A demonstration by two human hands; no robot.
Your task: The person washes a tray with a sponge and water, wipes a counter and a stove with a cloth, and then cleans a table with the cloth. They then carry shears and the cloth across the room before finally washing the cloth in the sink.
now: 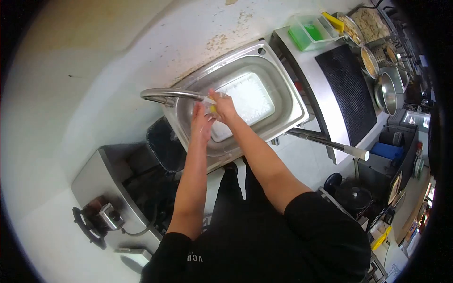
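Observation:
Both hands are together over the left part of the steel sink basin (278,101), right below the spout of the curved faucet (177,93). My right hand (224,107) is closed on a small thing with a yellow part (213,108); its kind is too small to tell. From the other side, my left hand (201,123) presses against the same thing, wet, its fingers bent and close together. Partly under the hands, a white rectangular tray (257,94) lies on the basin floor, looking wet.
Right of the sink, a steel counter (309,78) holds a black ribbed mat (347,94), a clear tub (309,32) with green contents and a steel bowl (386,94). A pole (330,143) juts out near the sink's right corner. A dark bin (165,144) stands at lower left.

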